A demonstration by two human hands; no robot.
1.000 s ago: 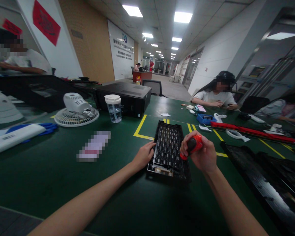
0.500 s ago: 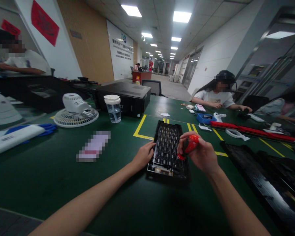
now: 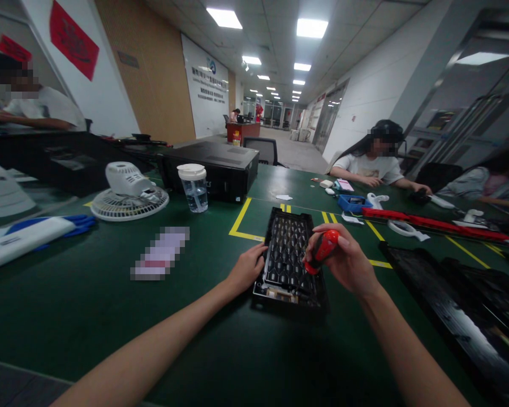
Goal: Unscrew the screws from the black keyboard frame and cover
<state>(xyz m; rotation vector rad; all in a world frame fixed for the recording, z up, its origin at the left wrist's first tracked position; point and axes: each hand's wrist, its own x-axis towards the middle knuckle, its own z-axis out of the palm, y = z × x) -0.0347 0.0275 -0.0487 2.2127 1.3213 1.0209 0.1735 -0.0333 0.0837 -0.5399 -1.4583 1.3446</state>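
Observation:
A black rectangular panel point(image 3: 286, 251) with rows of rounded, honeycomb-like cells lies on the green table in front of me. My left hand point(image 3: 249, 265) grips its left edge, fingertips over the rim. In my right hand point(image 3: 343, 260) is a screwdriver with a red and black handle point(image 3: 326, 247), tilted above the right side of the panel. The fingers are wrapped round the handle. Its shaft and tip are hard to make out against the dark panel. A small brownish part point(image 3: 282, 295) sits at the panel's near end.
To the left are a white fan point(image 3: 129, 195), a lidded cup point(image 3: 193, 189) and a big black case point(image 3: 212, 169). Long black parts point(image 3: 453, 322) lie on the right, with a blue box point(image 3: 353, 203) beyond. Other people sit across the table on both sides.
The screwdriver handle in my right hand has turned and tilted slightly. My left hand stays on the panel's edge. The whole view has shifted a little.

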